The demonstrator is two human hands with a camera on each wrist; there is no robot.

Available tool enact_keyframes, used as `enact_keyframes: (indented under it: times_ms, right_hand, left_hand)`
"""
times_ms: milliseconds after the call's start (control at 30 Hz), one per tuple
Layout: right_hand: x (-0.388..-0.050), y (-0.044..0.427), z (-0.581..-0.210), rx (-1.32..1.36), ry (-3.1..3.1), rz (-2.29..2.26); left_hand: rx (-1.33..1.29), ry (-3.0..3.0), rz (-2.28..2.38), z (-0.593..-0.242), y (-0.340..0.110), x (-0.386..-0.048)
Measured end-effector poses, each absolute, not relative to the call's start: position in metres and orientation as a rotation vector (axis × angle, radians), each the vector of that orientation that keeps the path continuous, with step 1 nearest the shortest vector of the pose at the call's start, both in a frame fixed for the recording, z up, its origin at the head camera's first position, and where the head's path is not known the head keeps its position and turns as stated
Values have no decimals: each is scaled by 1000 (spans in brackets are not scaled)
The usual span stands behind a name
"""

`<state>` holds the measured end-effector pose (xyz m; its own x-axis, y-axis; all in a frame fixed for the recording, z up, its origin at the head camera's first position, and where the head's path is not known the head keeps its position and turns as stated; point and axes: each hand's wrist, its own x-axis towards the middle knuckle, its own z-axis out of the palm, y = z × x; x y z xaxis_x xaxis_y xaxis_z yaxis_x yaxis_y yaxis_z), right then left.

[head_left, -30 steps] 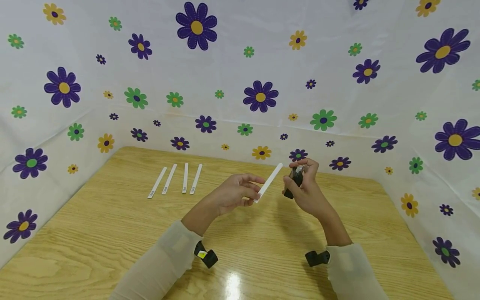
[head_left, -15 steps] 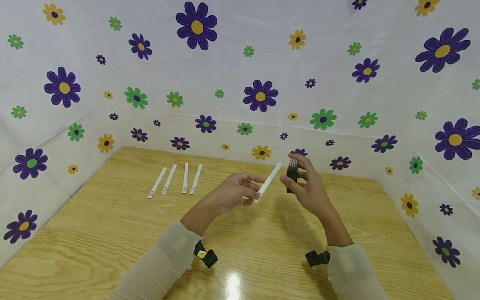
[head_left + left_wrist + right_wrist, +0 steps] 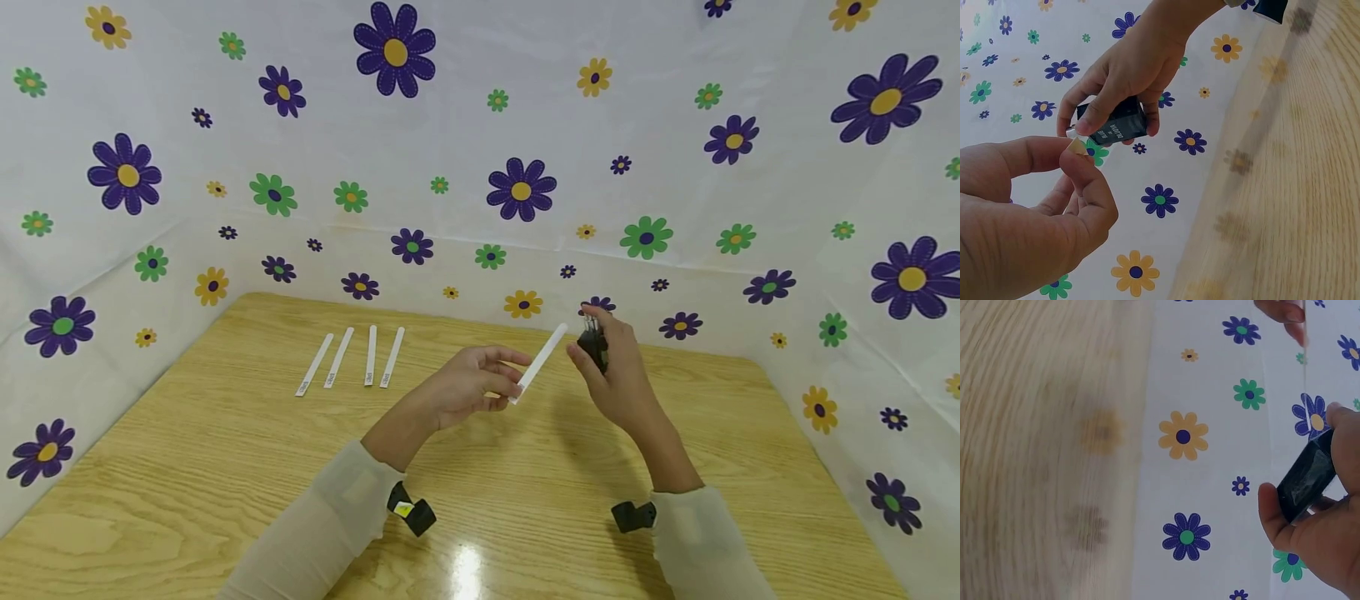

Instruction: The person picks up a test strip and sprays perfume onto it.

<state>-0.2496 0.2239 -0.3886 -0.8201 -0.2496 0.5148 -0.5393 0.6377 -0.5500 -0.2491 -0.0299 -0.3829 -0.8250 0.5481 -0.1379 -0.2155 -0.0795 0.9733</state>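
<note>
My left hand (image 3: 472,390) pinches the lower end of a white paper test strip (image 3: 542,362) between thumb and finger. The strip slants up and to the right above the table. To its right, my right hand (image 3: 624,371) grips a small black perfume spray bottle (image 3: 594,348), its index finger over the clear top. Lettering shows on the bottle (image 3: 1121,125) in the left wrist view, where the strip (image 3: 1079,147) appears edge-on in front of the bottle's top. The right wrist view has the dark bottle (image 3: 1305,478) held between fingers and palm, with the strip's thin edge beyond.
Several more white paper strips (image 3: 371,357) lie side by side at the left rear of the wooden table (image 3: 480,492), printed ends toward me. A white flowered cloth (image 3: 450,133) stands behind the table and along both sides.
The bottle swung upright half a second ago and is now tilted, its top leaning toward the strip. The right index finger stays over the top. My left hand and strip have hardly moved.
</note>
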Motion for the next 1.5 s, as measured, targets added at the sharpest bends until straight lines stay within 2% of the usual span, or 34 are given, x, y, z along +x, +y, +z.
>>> enact_keyframes:
  times_ms: [267, 800, 1500]
  right_hand:
    - [-250, 222, -392, 679, -2563, 827]
    - [-249, 222, -391, 581, -2550, 470]
    - [-249, 222, -391, 606, -2617, 466]
  left_hand:
    - [356, 1679, 1945, -382, -30, -249]
    - [331, 1673, 1937, -376, -28, -248]
    - [328, 1652, 1931, -377, -27, -247]
